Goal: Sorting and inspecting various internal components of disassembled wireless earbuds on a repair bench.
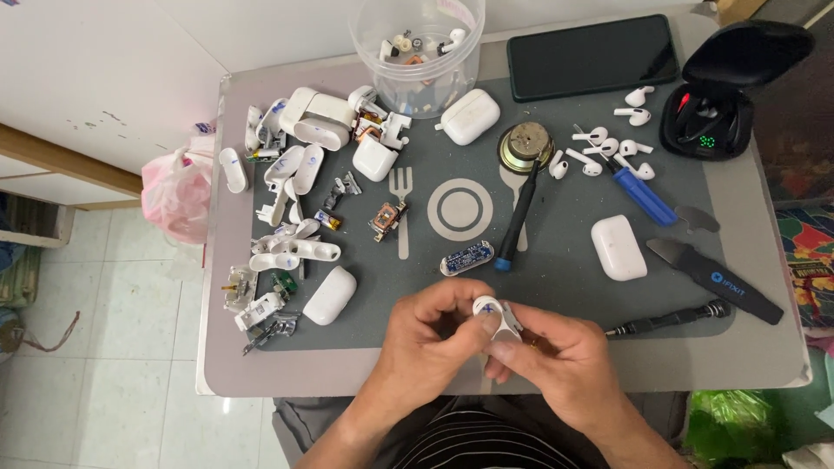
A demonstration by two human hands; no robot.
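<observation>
Low in the frame's centre, both my left hand (434,334) and right hand (556,356) pinch a small white earbud-case part (495,314); I should grip firmly, prying gently so the plastic doesn't snap.

A small grey table (217,365) stands against a white wall (104,52). Left of it lies a pale tiled floor (95,382) (glossy, evenly lit), with a wooden ledge (61,161) above.

Bright, even overhead light, soft shadows, sharp focus, slight edge distortion.
</observation>
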